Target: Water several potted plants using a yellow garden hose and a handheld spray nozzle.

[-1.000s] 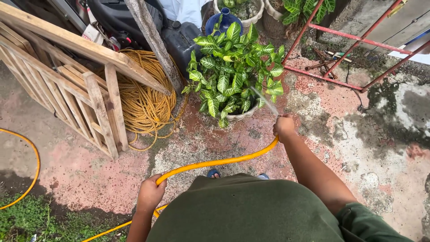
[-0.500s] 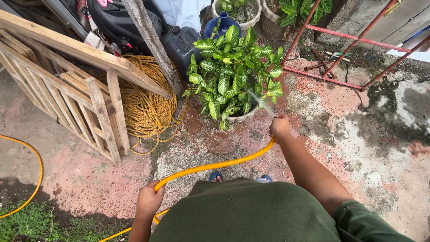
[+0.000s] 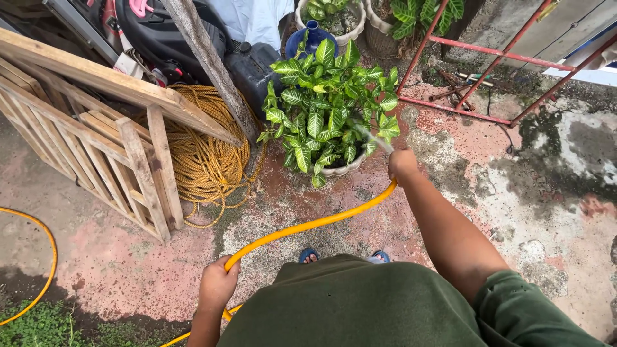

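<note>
Down on the stained, reddish concrete floor [image 3: 128, 257] we stand over a pale pot [image 3: 344, 168] crowded with a green, yellow-veined leafy plant [image 3: 331, 112]; the leaves hide whatever soil it holds. Behind it sit two more planters: a light round one [image 3: 352, 19] with soil and a few leaves, and beside it another [image 3: 384, 29] with striped foliage, while a blue vase [image 3: 311, 35] stands just behind the plant. A dark jerrycan [image 3: 254, 67] rests near a coil of yellow rope [image 3: 209, 157], which lies against a slatted wooden frame [image 3: 90, 138]. Our right hand [image 3: 402, 164] is clenched around the end of the yellow hose [image 3: 308, 226], fingers fully wrapped about it, and a thin spray of water [image 3: 369, 135] leaves it toward the leaves. From there the hose curves back across the floor to our left hand [image 3: 218, 283], which is closed around it lower down, near our waist. A red metal frame [image 3: 475, 77] stands to the right, well apart from the pot.
</note>
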